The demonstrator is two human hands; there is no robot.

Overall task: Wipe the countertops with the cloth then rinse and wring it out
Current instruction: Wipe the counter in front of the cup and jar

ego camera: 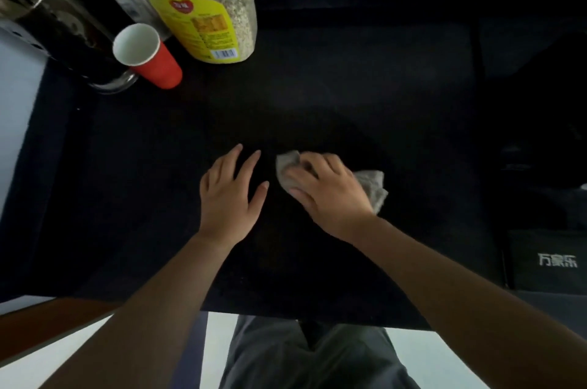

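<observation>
A crumpled grey cloth (374,187) lies on the black countertop (317,86), near the middle. My right hand (327,191) presses down on it, fingers curled over its left part, and the cloth sticks out on both sides of the hand. My left hand (232,194) rests flat on the counter just left of the cloth, fingers spread, holding nothing.
At the back left stand a red paper cup (149,55), a large clear jar with a yellow label (209,7) and a dark glass container (60,29). A black stove with white lettering (552,258) borders the counter on the right. The counter's front edge runs near my legs.
</observation>
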